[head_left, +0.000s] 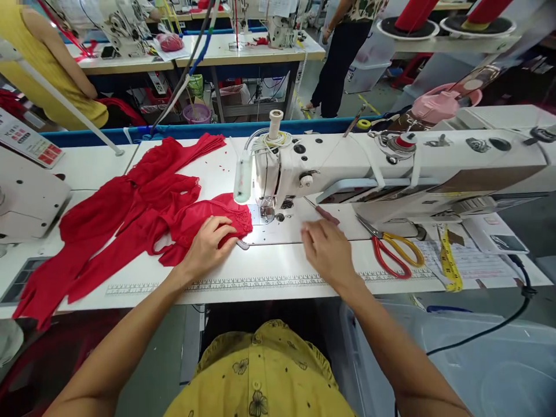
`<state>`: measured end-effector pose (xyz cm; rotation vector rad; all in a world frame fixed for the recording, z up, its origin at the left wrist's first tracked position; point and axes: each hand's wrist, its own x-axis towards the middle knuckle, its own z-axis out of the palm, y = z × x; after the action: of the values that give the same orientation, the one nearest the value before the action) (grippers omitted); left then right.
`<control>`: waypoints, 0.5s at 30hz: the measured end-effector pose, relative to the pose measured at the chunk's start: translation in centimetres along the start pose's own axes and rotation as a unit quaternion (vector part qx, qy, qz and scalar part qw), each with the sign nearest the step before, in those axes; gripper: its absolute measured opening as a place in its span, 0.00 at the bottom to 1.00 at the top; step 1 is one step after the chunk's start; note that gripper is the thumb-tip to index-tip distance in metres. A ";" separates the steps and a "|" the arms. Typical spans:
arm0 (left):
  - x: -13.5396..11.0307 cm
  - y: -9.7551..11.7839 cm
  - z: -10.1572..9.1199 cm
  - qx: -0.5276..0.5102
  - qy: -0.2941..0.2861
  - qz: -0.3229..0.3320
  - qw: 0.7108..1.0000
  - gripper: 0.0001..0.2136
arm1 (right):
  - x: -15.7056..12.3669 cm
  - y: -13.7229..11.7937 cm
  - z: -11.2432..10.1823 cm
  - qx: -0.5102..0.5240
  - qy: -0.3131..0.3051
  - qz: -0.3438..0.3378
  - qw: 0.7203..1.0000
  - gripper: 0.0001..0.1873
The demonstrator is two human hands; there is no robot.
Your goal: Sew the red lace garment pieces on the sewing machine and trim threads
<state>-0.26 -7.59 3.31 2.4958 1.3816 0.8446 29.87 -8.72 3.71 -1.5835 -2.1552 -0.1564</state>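
The left hand [212, 240] lies unclenched on the red garment [134, 202], which spreads leftward from it; the right hand [328, 252] curls, its grip indiscernible, with scissors [386, 246] to its right.

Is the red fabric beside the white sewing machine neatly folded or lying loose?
Loose: the red fabric lies in uneven rumples across the white tabletop, left hand on its right-hand end.
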 end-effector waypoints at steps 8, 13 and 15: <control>-0.4 7.2 -2.5 0.017 0.004 0.025 1.000 0.11 | -1.5 -9.8 2.0 0.415 -0.109 0.086 0.899 0.07; -2.5 9.6 -7.8 -0.109 -0.086 -0.028 0.990 0.09 | -1.6 -11.5 1.2 0.493 -0.052 0.094 0.863 0.03; -3.8 8.2 -9.6 -0.074 -0.065 -0.043 0.994 0.10 | -2.0 -9.9 -1.8 0.526 -0.074 0.071 0.844 0.06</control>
<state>-1.12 -16.45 13.00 2.3188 1.3231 0.7262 21.72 -14.35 6.18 -1.0548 -1.6548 1.0488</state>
